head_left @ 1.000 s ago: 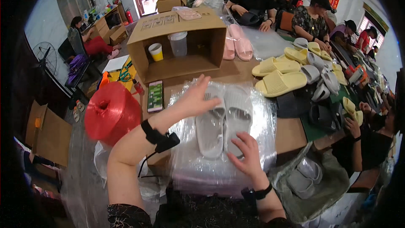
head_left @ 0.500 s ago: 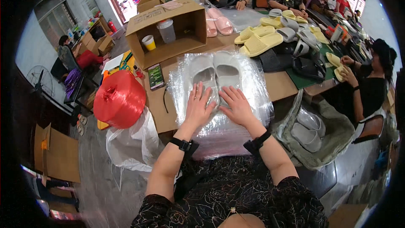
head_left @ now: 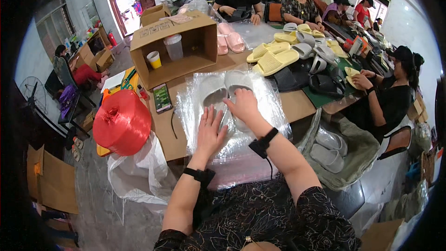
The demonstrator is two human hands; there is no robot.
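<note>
A pair of pale grey slippers [head_left: 214, 91] lies side by side, toes away from me, seemingly inside a clear plastic bag, on a stack of clear plastic bags [head_left: 274, 116]. My left hand [head_left: 210, 134] rests flat on the plastic at the left slipper's heel end, fingers spread and holding nothing. Over the right slipper is my right hand [head_left: 245, 107], its fingers stretched forward onto the slipper and its thumb pointing left; nothing is gripped in it. The hands partly cover both slippers.
On the left are a red twine roll [head_left: 121, 122], a phone [head_left: 162, 98] and an open cardboard box [head_left: 174, 46] holding cups. Yellow slippers [head_left: 276, 60] and black slippers [head_left: 327, 83] pile up at right. A sack [head_left: 357, 155] holds bagged slippers. Co-workers sit beyond.
My right hand has moved forward and left, from the slippers' heel end onto the right slipper. My left hand stays flat near the heels. The whole view has shifted slightly.
</note>
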